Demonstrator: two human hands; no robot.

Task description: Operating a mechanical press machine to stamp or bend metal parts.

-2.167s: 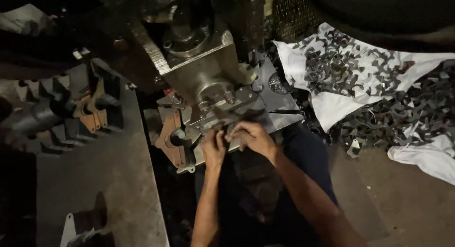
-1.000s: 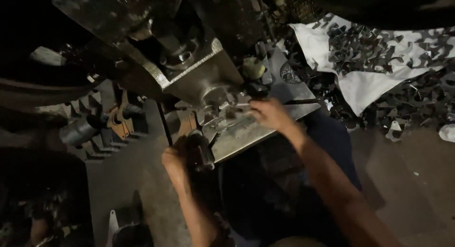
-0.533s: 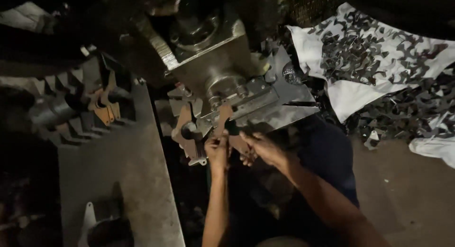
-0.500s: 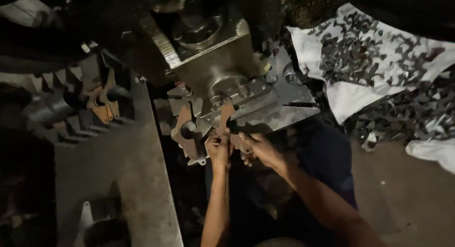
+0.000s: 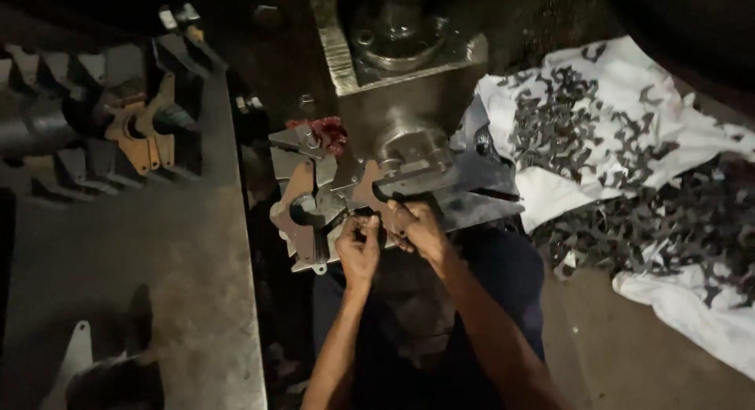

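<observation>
- Two hands meet at the press die [image 5: 409,174]: left hand [image 5: 358,249] and right hand [image 5: 415,227] pinch a small metal piece [image 5: 370,218], fingers closed on it
- Stamped cut-outs [image 5: 578,131] lie on white cloth [image 5: 550,201], well apart

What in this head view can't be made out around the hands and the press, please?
- Whatever the left hand and right hand pinch: hidden by fingers, dim light.
- Top of the metal press block: cut off by the upper edge.
- Single stamped pieces on the white cloth: too small and dark.
</observation>
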